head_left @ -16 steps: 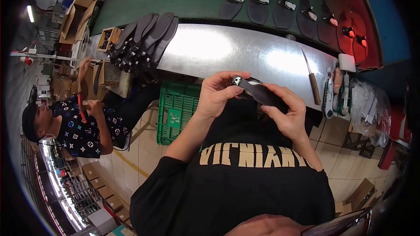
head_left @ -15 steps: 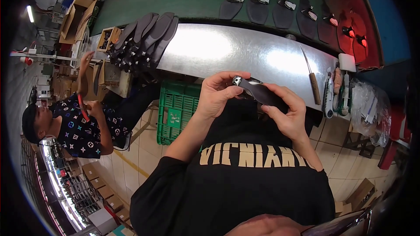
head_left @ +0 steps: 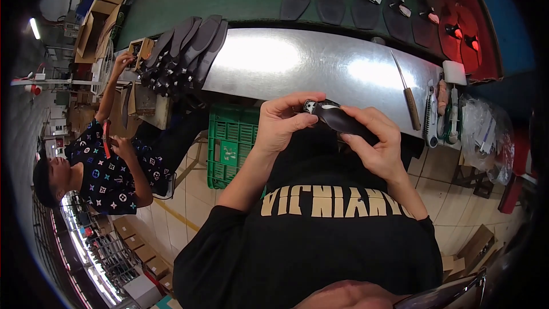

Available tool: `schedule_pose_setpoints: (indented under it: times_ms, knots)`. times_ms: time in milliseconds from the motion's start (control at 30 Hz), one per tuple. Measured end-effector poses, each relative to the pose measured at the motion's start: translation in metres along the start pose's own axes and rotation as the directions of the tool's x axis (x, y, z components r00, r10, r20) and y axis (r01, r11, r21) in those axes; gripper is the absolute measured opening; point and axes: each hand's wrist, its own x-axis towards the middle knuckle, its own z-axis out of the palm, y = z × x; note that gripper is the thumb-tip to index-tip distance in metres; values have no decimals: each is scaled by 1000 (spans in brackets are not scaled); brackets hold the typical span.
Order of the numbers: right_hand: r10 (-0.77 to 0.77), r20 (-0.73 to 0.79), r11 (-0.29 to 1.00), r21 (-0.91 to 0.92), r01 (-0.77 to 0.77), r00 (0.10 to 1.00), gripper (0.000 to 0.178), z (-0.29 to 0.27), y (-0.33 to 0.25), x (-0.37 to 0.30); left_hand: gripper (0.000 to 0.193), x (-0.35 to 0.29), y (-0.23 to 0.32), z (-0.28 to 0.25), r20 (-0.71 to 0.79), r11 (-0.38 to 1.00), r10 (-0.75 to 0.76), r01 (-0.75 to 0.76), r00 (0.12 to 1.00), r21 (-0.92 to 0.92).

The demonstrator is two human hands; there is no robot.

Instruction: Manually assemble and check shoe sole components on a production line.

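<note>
— Beside the metal table's (head_left: 320, 60) left end, the co-worker's hand (head_left: 121, 64) has moved up to the small wooden box (head_left: 142, 47); half a second ago it was raised short of it.

— And at the near edge?

— The dark shoe piece (head_left: 346, 125) has rolled slightly, so more of its glossy curved side shows. It's held at the table's near edge; whether it touches the table, I can't tell.

— How are the fingers set?

— The person's left hand (head_left: 281, 123) pinches the decorated end, thumb and forefinger close together. The right hand (head_left: 374, 140) clasps the other end, thumb below, fingers over the top, spread only by the piece's thickness. Some fingertips are hidden.

— What does the change amount to?

— I'd judge it a new angle, not a new grip: both ends remain supported. The co-worker's reach seems separate from it.

— Anything else around the table?

— On its left part, a pile of dark soles (head_left: 194, 46); beyond its far edge, a row of sandals (head_left: 295, 7); on its right part, an awl (head_left: 410, 106), well apart from the decorated end; below its near edge, a green crate (head_left: 231, 131).
</note>
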Motion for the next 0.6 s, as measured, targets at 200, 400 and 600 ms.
schedule_pose_setpoints:
  times_ms: [200,400,600]
  knots:
    - [-50,43,993,-105,54,998,42,-6,-5,4,36,0,-6,-5,56,994,48,-53,997,91]
    - [-92,71,980,-170,103,993,42,-7,-7,7,40,3,-8,-7,187,968,144,-177,972,176]
    - [-135,83,953,-263,152,987,42,-7,-5,7,46,4,-7,-6,277,968,169,-212,946,137]
